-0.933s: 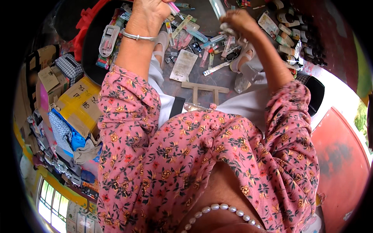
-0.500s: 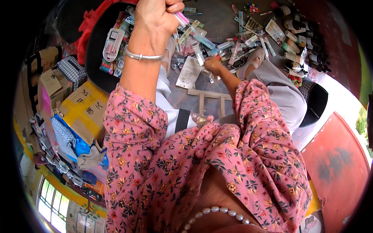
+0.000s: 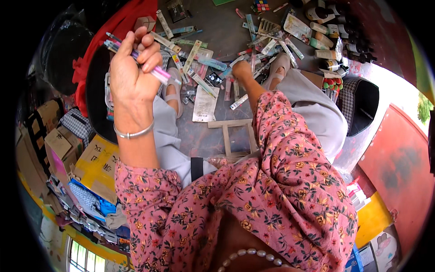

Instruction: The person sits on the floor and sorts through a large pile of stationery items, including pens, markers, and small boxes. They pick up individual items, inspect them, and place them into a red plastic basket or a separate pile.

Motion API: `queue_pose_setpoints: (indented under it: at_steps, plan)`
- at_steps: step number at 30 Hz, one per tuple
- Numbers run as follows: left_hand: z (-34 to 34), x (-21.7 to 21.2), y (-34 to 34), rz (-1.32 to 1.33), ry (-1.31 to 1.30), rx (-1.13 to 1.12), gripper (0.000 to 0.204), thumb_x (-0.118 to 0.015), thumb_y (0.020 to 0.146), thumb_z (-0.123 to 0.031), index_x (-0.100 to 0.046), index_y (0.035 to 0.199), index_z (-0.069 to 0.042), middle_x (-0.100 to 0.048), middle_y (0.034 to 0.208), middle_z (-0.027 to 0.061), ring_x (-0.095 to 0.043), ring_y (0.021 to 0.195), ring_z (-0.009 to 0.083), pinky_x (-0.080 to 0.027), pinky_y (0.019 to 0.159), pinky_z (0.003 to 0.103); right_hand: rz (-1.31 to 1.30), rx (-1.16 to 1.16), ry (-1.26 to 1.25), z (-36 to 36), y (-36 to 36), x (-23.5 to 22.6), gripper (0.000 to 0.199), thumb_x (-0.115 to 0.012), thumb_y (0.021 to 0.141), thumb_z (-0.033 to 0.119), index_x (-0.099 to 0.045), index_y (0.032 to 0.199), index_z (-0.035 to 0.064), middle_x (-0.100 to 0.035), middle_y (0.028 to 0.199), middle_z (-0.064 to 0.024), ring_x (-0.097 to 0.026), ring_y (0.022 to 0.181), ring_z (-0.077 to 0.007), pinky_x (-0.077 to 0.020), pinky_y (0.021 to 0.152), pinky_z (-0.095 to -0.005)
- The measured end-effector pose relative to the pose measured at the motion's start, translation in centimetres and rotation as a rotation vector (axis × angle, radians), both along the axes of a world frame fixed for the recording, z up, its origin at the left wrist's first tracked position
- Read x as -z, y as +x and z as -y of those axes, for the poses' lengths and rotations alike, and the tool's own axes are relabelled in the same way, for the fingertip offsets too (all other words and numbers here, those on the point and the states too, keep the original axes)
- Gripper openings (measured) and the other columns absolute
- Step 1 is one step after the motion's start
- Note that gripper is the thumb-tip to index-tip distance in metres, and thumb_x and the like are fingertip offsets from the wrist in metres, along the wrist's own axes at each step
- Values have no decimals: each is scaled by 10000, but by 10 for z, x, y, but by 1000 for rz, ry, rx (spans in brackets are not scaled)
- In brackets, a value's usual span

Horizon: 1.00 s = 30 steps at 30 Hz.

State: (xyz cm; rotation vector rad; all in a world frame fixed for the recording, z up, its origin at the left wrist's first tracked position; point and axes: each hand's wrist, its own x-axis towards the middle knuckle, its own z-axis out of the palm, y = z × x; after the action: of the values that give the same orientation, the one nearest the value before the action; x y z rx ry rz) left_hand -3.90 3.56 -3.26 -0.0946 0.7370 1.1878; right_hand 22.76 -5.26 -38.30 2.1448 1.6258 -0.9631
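Note:
My left hand (image 3: 131, 75) is raised over the left side, its fingers wrapped round several slim pens (image 3: 159, 75) with pink, purple and clear barrels. Their ends stick out on both sides of the fist. Lower and farther right, my right hand (image 3: 242, 70) reaches down between my feet with its fingers curled in. What it grips, if anything, is hidden by the hand. Around it lie scattered pens and slim packets (image 3: 204, 85) on the dark floor. A white card packet (image 3: 205, 105) with small print lies closer to me.
A wooden frame (image 3: 226, 136) rests on the floor between my legs. Bottles (image 3: 324, 54) crowd the far right, near a puzzle cube (image 3: 261, 5). Left of me stand a black tub (image 3: 97, 90) and a taped cardboard box (image 3: 97, 167). A checked black bin (image 3: 358, 106) stands right.
My left hand has swung left and nearer with the pens, turning so the fingers show. My right hand has shifted slightly. The whole view has tilted, and the white card packet appears lower left.

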Motion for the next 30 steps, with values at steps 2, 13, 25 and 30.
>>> queue_pose_setpoints:
  at_steps: [2, 13, 25, 30]
  plan:
    - [4, 2, -2, -38, -6, -10, 207, -396, 882, -145, -489, 869, 39, -431, 669, 70, -302, 476, 83, -245, 356, 181, 50, 170, 60, -27, 5, -25, 177, -540, 674, 179, -626, 747, 43, -610, 864, -163, -588, 856, -298, -482, 706, -354]
    - [0, -6, 14, -127, -110, 30, 170, -407, 882, -140, -478, 869, 15, -371, 668, 38, -296, 481, 70, -252, 342, 173, 257, -405, 204, -102, 41, -40, 165, -471, 773, 138, -597, 876, 110, -612, 858, -83, -596, 838, -233, -486, 649, -357]
    - [-3, -8, 21, -69, -95, 69, 167, -434, 868, -132, -490, 865, 25, -393, 662, 45, -309, 491, 75, -247, 349, 177, -47, -952, 173, -76, 0, -77, 143, -514, 715, 138, -646, 720, 83, -629, 758, -84, -618, 717, -228, -489, 602, -343]
    - [-1, -7, 21, -74, -85, 70, 165, -440, 868, -138, -496, 872, 17, -400, 655, 42, -300, 473, 72, -244, 348, 173, -244, -951, 510, -73, -59, -133, 120, -470, 711, 118, -528, 727, 14, -588, 704, -154, -598, 632, -263, -468, 506, -363]
